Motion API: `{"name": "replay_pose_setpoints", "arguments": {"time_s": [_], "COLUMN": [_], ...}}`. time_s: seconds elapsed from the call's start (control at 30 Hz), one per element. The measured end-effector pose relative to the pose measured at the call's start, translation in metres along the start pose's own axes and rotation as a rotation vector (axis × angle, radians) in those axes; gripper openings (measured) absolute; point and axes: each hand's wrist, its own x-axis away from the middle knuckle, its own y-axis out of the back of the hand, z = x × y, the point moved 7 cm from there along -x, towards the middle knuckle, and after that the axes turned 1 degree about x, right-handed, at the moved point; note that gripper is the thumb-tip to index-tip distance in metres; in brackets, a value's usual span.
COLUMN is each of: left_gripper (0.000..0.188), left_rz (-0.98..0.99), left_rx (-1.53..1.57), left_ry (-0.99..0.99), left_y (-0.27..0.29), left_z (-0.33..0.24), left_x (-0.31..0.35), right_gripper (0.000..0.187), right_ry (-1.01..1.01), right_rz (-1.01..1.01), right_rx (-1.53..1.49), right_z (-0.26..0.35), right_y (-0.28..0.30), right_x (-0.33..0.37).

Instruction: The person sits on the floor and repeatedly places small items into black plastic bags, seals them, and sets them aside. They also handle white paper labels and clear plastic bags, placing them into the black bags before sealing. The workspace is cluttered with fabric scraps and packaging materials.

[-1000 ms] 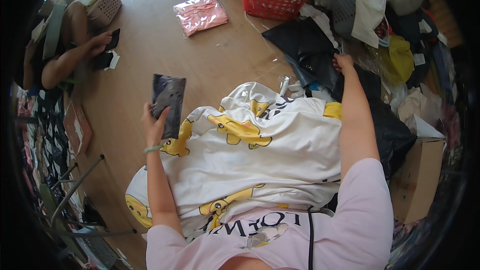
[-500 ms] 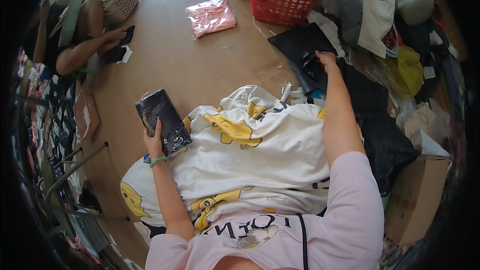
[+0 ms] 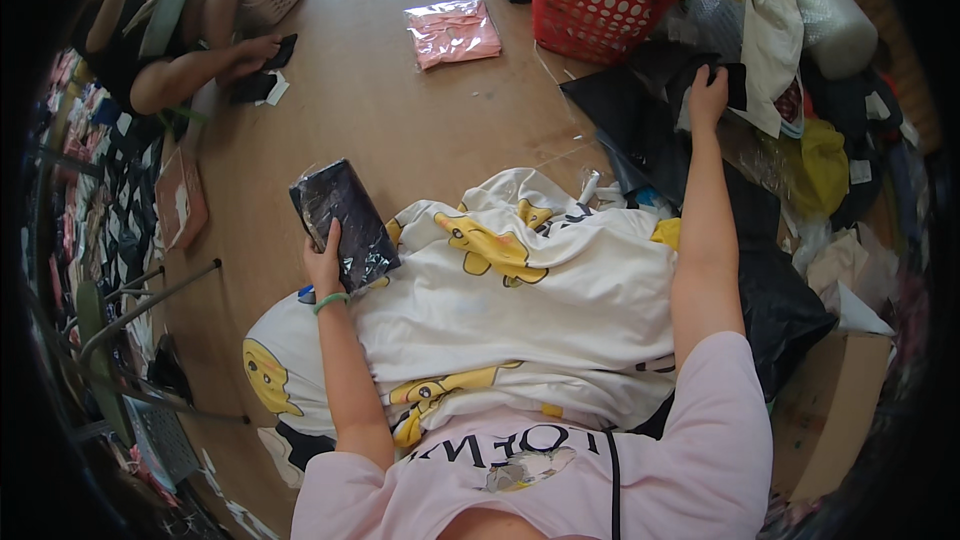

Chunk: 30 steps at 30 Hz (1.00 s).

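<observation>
Left hand holds a dark packet [image 3: 343, 215] low, thumb across its face, presumably for steadiness; right hand [image 3: 708, 96] grips black plastic [image 3: 736, 87].

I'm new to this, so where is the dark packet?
In the head view, the dark packet is left of centre, in the left hand, near the white cloth with yellow prints.

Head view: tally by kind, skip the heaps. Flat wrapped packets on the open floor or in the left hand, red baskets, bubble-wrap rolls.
Flat wrapped packets: 2 (pink packet on the floor, dark packet in the left hand)
Red basket: 1
Bubble-wrap roll: 1
Total: 4
</observation>
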Motion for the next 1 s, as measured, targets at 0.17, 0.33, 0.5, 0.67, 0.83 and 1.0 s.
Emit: {"name": "replay_pose_setpoints", "arguments": {"time_s": [0.17,0.33,0.5,0.67,0.83,1.0], "left_gripper": [0.048,0.05,0.047,0.051,0.055,0.06], "left_rz": [0.017,0.022,-0.002,0.07,0.07,0.092], "left_rx": [0.045,0.052,0.147,0.326,0.414,0.615], "left_ry": [-0.004,0.007,0.062,0.134,0.196,0.193], "left_y": [0.0,-0.002,0.002,-0.003,0.002,0.017], "left_z": [-0.006,-0.007,-0.012,-0.004,-0.017,-0.016], "left_x": [0.002,0.004,0.008,0.007,0.016,0.004], "right_gripper": [0.036,0.036,0.031,0.015,0.016,0.025], "right_ry": [-0.157,-0.157,0.558,0.829,1.015,0.664], "right_rz": [0.061,0.033,-0.206,0.2,0.765,1.259], "right_rx": [-0.235,-0.361,-0.037,-0.184,-0.398,-0.426], "right_z": [0.0,-0.005,0.131,0.25,0.329,0.32], "right_y": [-0.02,0.008,0.056,-0.008,-0.083,-0.162], "right_x": [0.014,-0.011,0.013,0.117,0.286,0.417]}}
